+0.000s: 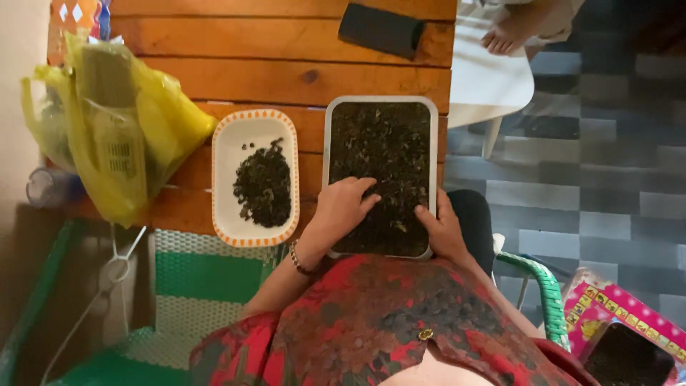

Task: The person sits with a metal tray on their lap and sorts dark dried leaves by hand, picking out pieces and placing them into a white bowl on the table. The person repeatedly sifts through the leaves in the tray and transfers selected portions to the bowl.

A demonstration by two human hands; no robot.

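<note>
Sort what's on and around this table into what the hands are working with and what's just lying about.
In use: grey tray of dark leaves, left hand in the leaves, right hand at the tray's edge, white dish with a small leaf pile.

Lying about: yellow bag, black case, pink box, white table.
</note>
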